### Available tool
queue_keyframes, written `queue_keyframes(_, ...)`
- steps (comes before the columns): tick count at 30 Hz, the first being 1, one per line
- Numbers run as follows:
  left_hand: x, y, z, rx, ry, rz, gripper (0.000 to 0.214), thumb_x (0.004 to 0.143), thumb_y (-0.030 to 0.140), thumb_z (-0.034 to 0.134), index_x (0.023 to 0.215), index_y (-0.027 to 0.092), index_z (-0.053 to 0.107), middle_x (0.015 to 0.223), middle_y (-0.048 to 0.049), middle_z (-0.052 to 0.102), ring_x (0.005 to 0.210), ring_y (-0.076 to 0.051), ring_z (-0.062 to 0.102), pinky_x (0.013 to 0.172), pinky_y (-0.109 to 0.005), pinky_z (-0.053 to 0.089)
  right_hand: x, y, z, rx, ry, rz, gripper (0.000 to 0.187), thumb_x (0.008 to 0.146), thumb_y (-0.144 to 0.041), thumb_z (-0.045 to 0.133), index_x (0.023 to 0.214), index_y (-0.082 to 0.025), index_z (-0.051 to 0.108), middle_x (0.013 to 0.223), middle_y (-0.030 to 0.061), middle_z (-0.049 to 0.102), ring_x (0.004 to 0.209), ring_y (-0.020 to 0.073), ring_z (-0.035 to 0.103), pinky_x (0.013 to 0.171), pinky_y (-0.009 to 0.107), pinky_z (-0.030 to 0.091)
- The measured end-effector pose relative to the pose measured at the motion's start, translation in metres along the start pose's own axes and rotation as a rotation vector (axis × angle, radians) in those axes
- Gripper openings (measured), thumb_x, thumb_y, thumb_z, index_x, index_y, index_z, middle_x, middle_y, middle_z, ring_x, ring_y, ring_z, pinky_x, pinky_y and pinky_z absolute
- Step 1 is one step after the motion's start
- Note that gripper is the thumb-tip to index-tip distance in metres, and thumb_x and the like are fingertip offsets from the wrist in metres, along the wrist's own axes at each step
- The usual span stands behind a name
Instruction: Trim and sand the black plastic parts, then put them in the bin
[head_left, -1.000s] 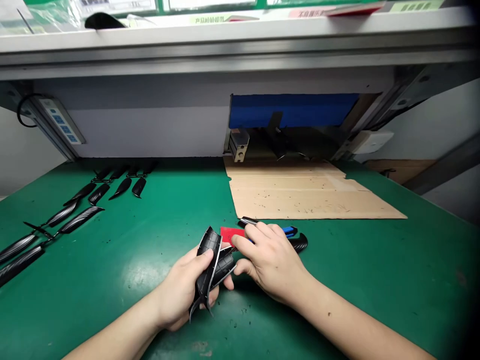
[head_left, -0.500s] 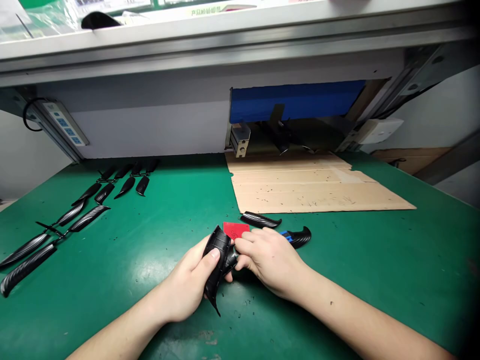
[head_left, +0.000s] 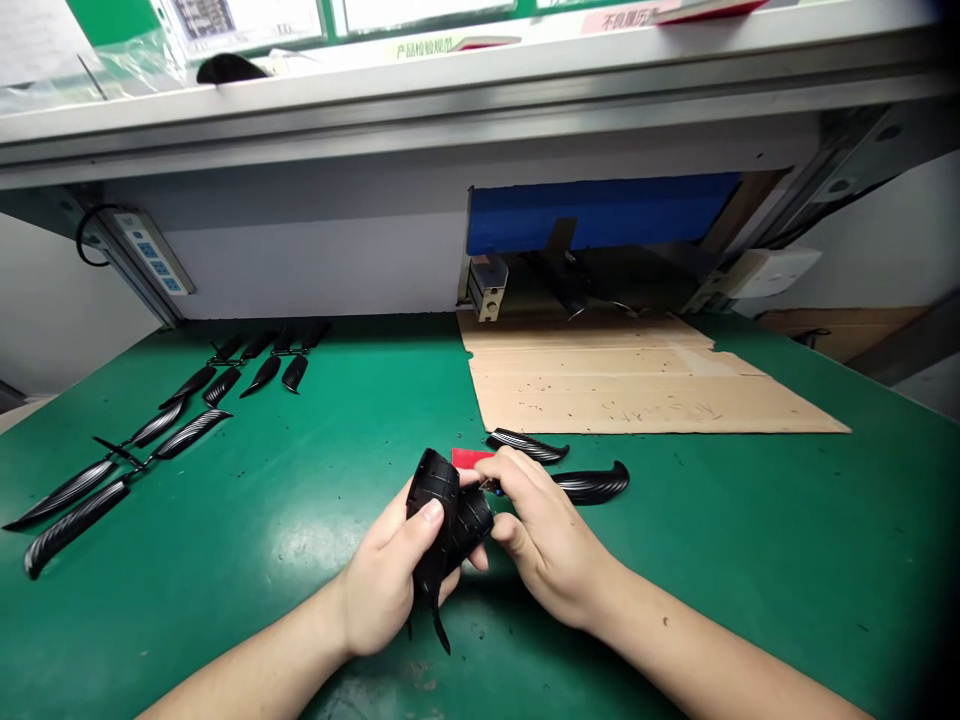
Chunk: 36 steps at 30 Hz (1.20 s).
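My left hand (head_left: 382, 565) is closed around two black curved plastic trim pieces, its thumb pressing on the front piece (head_left: 433, 520). The second piece (head_left: 471, 522) sticks out behind the first, towards the right, at an angle. Both show ribbed inner faces and pointed lower ends. My right hand (head_left: 551, 540) has bent fingers around a small tool (head_left: 491, 487) with a metal tip and a bit of blue. Most of that tool is hidden by the fingers. Its tip is close to the upper edge of the second piece; whether it touches, I cannot tell.
Behind my hands lie a red card (head_left: 471, 458) and two striped black trim pieces, one farther back (head_left: 529, 445) and one nearer (head_left: 592, 484). Cardboard (head_left: 645, 390) covers the back right. Several joined black pieces (head_left: 187, 435) lie at left. A shelf edge (head_left: 450, 110) runs overhead.
The second black piece has come into fuller view beside the first. My right hand has turned and opened slightly away from it, with the tool's tip now showing. The view has shifted slightly.
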<state>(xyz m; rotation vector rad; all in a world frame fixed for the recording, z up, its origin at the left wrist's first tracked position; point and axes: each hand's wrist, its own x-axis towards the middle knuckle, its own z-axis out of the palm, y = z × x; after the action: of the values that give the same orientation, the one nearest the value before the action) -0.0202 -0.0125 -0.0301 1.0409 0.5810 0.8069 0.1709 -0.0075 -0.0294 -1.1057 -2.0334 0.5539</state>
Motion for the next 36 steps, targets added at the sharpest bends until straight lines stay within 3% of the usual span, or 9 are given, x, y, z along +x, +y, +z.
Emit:
queue_keyframes(5, 0.001, 0.004, -0.002, 0.036, 0.001, -0.003, 0.041, 0.098, 0.042, 0.036, 0.13, 0.016, 0.041, 0.083, -0.0096, 0.062, 0.051, -0.009, 0.046, 0.048, -0.019, 0.034, 0.003, 0.0, -0.015, 0.332, -0.339, 0.041, 0.061, 0.097, -0.069, 0.02, 0.082, -0.021, 0.055, 0.079, 0.002, 0.06, 0.071, 0.0173, 0.055, 0.066, 0.028, 0.044)
queue_keyframes(7, 0.001, 0.01, -0.002, 0.108, -0.02, -0.059, 0.04, 0.097, 0.041, 0.038, 0.131, 0.019, 0.038, 0.089, -0.0101, 0.063, 0.051, -0.008, 0.047, 0.047, -0.019, 0.034, 0.003, 0.005, -0.023, 0.312, -0.247, 0.078, 0.059, 0.094, -0.073, 0.025, 0.089, -0.022, 0.055, 0.083, 0.0032, 0.059, 0.073, 0.0187, 0.054, 0.066, 0.029, 0.044)
queue_keyframes(10, 0.001, 0.018, -0.002, 0.195, -0.068, -0.176, 0.038, 0.097, 0.039, 0.04, 0.13, 0.021, 0.037, 0.093, -0.0101, 0.065, 0.051, -0.009, 0.049, 0.047, -0.018, 0.036, 0.003, 0.013, -0.028, 0.038, -0.083, 0.001, 0.065, 0.089, -0.078, 0.027, 0.107, -0.022, 0.055, 0.096, 0.0077, 0.057, 0.085, 0.0234, 0.052, 0.075, 0.034, 0.043)
queue_keyframes(13, 0.0, 0.021, -0.003, 0.243, -0.098, -0.235, 0.036, 0.097, 0.041, 0.039, 0.127, 0.02, 0.042, 0.09, -0.0088, 0.066, 0.051, -0.009, 0.048, 0.048, -0.018, 0.038, 0.002, 0.016, -0.025, -0.328, -0.107, -0.139, 0.068, 0.09, -0.077, 0.023, 0.108, -0.021, 0.057, 0.092, 0.008, 0.054, 0.082, 0.0242, 0.048, 0.075, 0.037, 0.038)
queue_keyframes(16, -0.003, 0.02, -0.004, 0.288, -0.122, -0.25, 0.036, 0.097, 0.045, 0.038, 0.121, 0.02, 0.048, 0.087, -0.007, 0.066, 0.052, -0.009, 0.049, 0.047, -0.018, 0.038, 0.002, 0.015, -0.019, -0.527, -0.112, -0.202, 0.07, 0.092, -0.074, 0.017, 0.103, -0.019, 0.059, 0.086, 0.0073, 0.051, 0.079, 0.0234, 0.045, 0.071, 0.036, 0.033)
queue_keyframes(21, -0.005, 0.025, -0.003, 0.358, -0.151, -0.26, 0.033, 0.097, 0.048, 0.039, 0.107, 0.019, 0.053, 0.093, -0.0038, 0.063, 0.072, -0.014, 0.062, 0.059, -0.02, 0.044, 0.002, 0.014, -0.014, -0.632, -0.09, -0.205, 0.077, 0.091, -0.074, 0.008, 0.095, -0.017, 0.06, 0.084, 0.0065, 0.049, 0.075, 0.0223, 0.041, 0.068, 0.034, 0.028)
queue_keyframes(26, -0.003, 0.029, -0.001, 0.505, -0.155, -0.25, 0.034, 0.099, 0.046, 0.034, 0.107, 0.02, 0.055, 0.099, -0.003, 0.061, 0.083, -0.018, 0.063, 0.075, -0.027, 0.047, 0.003, 0.016, -0.01, -0.645, -0.104, -0.23, 0.074, 0.092, -0.073, 0.007, 0.077, -0.017, 0.053, 0.078, 0.0038, 0.049, 0.072, 0.0199, 0.04, 0.066, 0.033, 0.024)
queue_keyframes(33, -0.004, 0.021, 0.0, 0.66, -0.143, -0.233, 0.039, 0.098, 0.049, 0.032, 0.103, 0.018, 0.054, 0.096, -0.0041, 0.062, 0.08, -0.018, 0.059, 0.074, -0.028, 0.046, -0.001, 0.024, -0.009, -0.675, -0.116, -0.258, 0.065, 0.097, -0.069, 0.015, 0.075, -0.019, 0.05, 0.071, 0.0012, 0.049, 0.068, 0.0186, 0.04, 0.064, 0.033, 0.023)
queue_keyframes(36, -0.004, 0.021, 0.001, 0.686, -0.148, -0.241, 0.038, 0.098, 0.05, 0.031, 0.103, 0.02, 0.053, 0.091, -0.0022, 0.06, 0.079, -0.017, 0.059, 0.072, -0.027, 0.045, -0.002, 0.024, -0.008, -0.708, -0.137, -0.261, 0.053, 0.097, -0.066, 0.034, 0.078, -0.02, 0.052, 0.073, 0.0011, 0.051, 0.069, 0.019, 0.043, 0.065, 0.033, 0.024)
